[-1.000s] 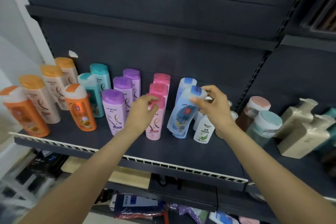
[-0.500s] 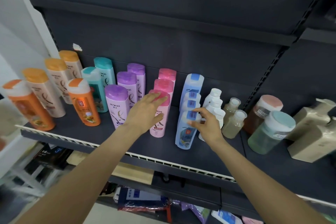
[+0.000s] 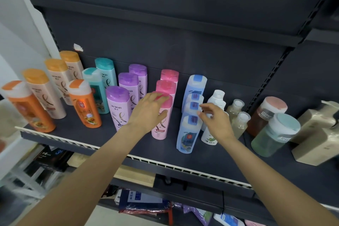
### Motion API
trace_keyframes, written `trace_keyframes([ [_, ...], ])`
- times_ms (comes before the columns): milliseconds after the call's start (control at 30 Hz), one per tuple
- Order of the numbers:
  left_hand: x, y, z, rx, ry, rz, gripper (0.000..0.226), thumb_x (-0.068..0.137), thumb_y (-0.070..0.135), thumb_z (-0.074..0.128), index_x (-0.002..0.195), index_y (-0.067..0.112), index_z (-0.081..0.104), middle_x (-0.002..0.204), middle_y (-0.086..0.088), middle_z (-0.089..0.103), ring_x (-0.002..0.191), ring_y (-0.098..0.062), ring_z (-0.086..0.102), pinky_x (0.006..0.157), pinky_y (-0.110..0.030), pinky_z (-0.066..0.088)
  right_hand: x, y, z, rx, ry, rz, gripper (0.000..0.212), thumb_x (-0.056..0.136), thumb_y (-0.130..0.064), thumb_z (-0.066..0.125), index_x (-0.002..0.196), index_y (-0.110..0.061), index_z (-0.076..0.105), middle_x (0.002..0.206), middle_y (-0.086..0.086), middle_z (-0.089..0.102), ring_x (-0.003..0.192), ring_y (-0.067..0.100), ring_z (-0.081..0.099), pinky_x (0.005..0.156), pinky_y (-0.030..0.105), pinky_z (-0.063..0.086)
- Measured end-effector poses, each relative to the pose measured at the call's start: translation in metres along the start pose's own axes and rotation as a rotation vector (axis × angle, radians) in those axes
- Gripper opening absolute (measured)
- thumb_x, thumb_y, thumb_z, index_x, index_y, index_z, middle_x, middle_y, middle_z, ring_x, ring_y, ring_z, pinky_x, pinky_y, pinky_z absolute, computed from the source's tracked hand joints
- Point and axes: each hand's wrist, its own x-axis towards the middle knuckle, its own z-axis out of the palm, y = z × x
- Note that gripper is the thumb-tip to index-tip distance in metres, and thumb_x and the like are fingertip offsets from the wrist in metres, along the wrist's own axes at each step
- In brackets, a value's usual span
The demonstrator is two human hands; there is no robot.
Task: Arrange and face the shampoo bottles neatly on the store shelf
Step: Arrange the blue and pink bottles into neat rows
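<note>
My left hand [image 3: 149, 113] rests spread fingers on the front pink bottle [image 3: 161, 117]; my right hand [image 3: 215, 122] hovers, fingers loosely curled, beside the blue bottles [image 3: 189, 134].

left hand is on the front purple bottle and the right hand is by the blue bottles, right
Not quite. In the head view the left hand rests on the front pink bottle, fingers over its cap, not on the front purple bottle beside it. The rest holds: the right hand is by the blue bottles, fingertips next to their caps.
</note>
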Motion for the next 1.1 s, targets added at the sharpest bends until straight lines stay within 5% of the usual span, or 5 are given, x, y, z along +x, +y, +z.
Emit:
trace_keyframes([
  [233,0.013,-0.004,0.0,-0.042,0.007,-0.046,0.04,0.095,0.021,0.048,0.135,0.016,0.05,0.138,-0.004,0.048,0.126,-0.024,0.04,0.102,-0.035,0.036,0.053,-0.001,-0.005,-0.234,-0.227,0.043,0.048,0.088,-0.018,0.065,0.133,-0.01,0.05,0.127,0.013,0.055,0.117,0.026,0.053,0.094,0.029,0.039],
  [400,0.017,-0.003,-0.001,-0.084,0.029,-0.091,0.034,0.098,0.023,0.045,0.13,0.016,0.055,0.13,-0.004,0.054,0.12,-0.021,0.044,0.097,-0.037,0.042,0.059,0.01,0.009,-0.162,-0.325,0.086,0.048,0.083,-0.015,0.071,0.127,-0.008,0.053,0.109,0.006,0.053,0.095,0.017,0.049,0.079,0.022,0.037],
  [600,0.019,-0.002,-0.001,-0.12,0.041,-0.128,0.033,0.094,0.024,0.053,0.124,0.014,0.06,0.121,-0.005,0.058,0.115,-0.023,0.047,0.09,-0.042,0.047,0.059,0.015,0.013,-0.035,-0.247,0.083,0.037,0.082,-0.007,0.07,0.117,-0.005,0.057,0.098,0.004,0.049,0.086,0.018,0.046,0.057,0.005,0.037],
  [800,0.017,-0.001,0.0,-0.124,0.06,-0.119,0.031,0.092,0.02,0.056,0.122,0.013,0.061,0.118,-0.006,0.058,0.112,-0.024,0.047,0.088,-0.043,0.048,0.064,0.0,-0.001,0.072,-0.164,0.02,0.033,0.082,-0.014,0.072,0.114,-0.011,0.062,0.104,0.002,0.057,0.091,0.019,0.052,0.077,0.023,0.039],
  [1100,0.018,0.005,-0.008,-0.096,0.005,-0.13,0.033,0.095,0.022,0.052,0.126,0.014,0.057,0.121,-0.006,0.055,0.113,-0.022,0.045,0.091,-0.036,0.044,0.058,-0.047,-0.047,0.412,-0.004,-0.053,0.02,0.082,-0.012,0.071,0.093,-0.027,0.064,0.091,-0.005,0.066,0.087,0.017,0.063,0.081,0.048,0.056],
])
